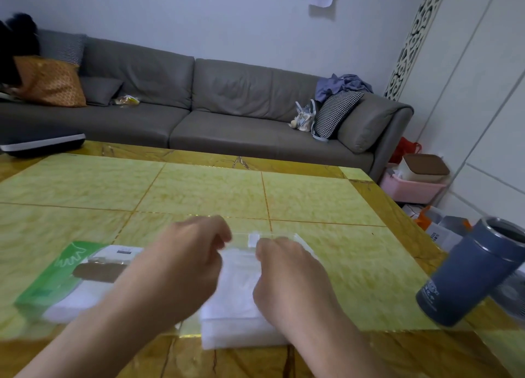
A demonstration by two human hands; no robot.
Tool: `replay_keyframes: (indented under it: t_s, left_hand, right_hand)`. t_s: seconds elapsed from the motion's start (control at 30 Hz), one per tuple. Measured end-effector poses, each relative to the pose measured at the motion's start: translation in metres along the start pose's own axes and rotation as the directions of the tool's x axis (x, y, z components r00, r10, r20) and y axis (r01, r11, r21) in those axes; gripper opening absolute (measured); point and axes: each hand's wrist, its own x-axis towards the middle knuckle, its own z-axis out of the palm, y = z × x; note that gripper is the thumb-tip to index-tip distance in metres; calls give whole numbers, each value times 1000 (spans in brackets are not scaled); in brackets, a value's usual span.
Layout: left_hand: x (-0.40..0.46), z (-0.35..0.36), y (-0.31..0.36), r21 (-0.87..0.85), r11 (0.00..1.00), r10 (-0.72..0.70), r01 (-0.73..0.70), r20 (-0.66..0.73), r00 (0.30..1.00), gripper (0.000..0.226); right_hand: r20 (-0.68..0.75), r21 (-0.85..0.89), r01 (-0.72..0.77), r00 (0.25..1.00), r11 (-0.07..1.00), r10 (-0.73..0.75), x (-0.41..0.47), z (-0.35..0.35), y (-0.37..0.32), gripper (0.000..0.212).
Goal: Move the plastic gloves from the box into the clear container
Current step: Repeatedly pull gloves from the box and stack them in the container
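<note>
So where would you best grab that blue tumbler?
Round the middle of the blue tumbler, coming from its left side: it stands near the table's right edge, its body is round and plain, and no handle shows.

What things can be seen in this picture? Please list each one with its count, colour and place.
plastic gloves: one stack, white, near table edge, under both hands
clear container: one, transparent, behind the stack; blurred
box: one, green and white, on table left of the stack
table: one, yellow-green
tumbler: one, dark blue, table's right edge
sofa: one, grey, behind the table
cushions: several, orange, grey, checked, on sofa
pink basket: one, on floor at right
left hand: fingers curled at the stack
right hand: fingers curled on the stack
</note>
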Motion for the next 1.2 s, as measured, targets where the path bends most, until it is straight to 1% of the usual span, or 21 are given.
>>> replay_keyframes:
  t_s: [0.07,0.1,0.17,0.2,0.23,0.27,0.33,0.37,0.43,0.5,0.57,0.63,0.73,0.83,0.87,0.93,0.97,1.03,1.1,1.13,1.2]
  left_hand:
    - [-6,-11,-24,6,990,-139,140,-75,988,24]
    - [-10,-17,-40,40,971,-233,237,-84,969,23]
    - [-15,-20,-71,135,915,-377,379,-44,925,21]
    - [-18,-19,-84,188,896,-412,403,8,911,20]
    - [-22,-19,-98,231,886,-429,402,81,900,21]
    - [-25,-15,-108,259,895,-414,363,181,892,25]
    - [-32,-12,-121,301,923,-346,241,373,861,39]
    - [-34,-11,-122,309,928,-329,208,420,846,38]
    - [-34,-9,-120,327,927,-323,184,447,834,25]
    - [-31,-8,-117,326,924,-338,198,457,822,27]
    - [-28,-9,-115,327,917,-369,228,481,795,30]
    - [-25,-8,-115,326,917,-371,231,482,794,29]
    - [-23,-9,-111,288,908,-404,306,400,823,28]
    - [-24,-15,-108,215,906,-419,364,351,837,38]
    - [-25,-19,-110,168,903,-429,395,293,855,37]
    - [-25,-29,-114,34,897,-442,441,112,890,29]
    - [-26,-36,-114,-20,899,-436,437,28,899,24]
    - [-28,-49,-108,-159,898,-428,411,-91,899,7]
    - [-29,-57,-100,-325,874,-436,362,-190,880,11]
    - [-29,-59,-98,-417,846,-451,332,-228,863,12]
    - [-27,-61,-95,-620,744,-492,248,-257,832,11]
  right_hand:
    - [-45,63,112,993,992,-109,0,10,-7,47]
    - [-73,87,180,982,980,-174,0,18,-13,46]
    - [-101,95,318,946,943,-308,0,32,-23,36]
    - [-101,93,380,923,920,-371,0,38,-27,33]
    - [-92,92,434,900,896,-426,0,44,-34,32]
    - [-78,80,472,881,878,-467,-1,49,-38,34]
    - [-40,50,524,852,851,-522,0,59,-49,36]
    - [-21,46,534,845,844,-534,0,62,-52,36]
    - [11,47,552,833,833,-553,0,67,-58,35]
    - [43,16,572,819,820,-572,1,72,-61,35]
    - [63,-10,584,811,812,-582,1,73,-61,38]
    - [49,-9,589,808,808,-588,1,73,-59,39]
    - [46,-6,588,808,809,-587,1,71,-62,38]
    - [63,-4,581,812,814,-580,-1,70,-62,39]
    - [62,-4,580,813,814,-579,-1,71,-62,39]
    - [61,7,570,820,822,-569,-2,70,-62,39]
    - [64,13,565,823,825,-565,-2,69,-62,38]
    - [79,7,561,825,828,-560,-3,67,-61,36]
    - [94,-13,565,822,825,-562,-4,67,-61,35]
    - [98,-22,563,824,826,-559,-3,67,-61,35]
    - [101,-38,556,829,830,-550,-3,69,-62,36]
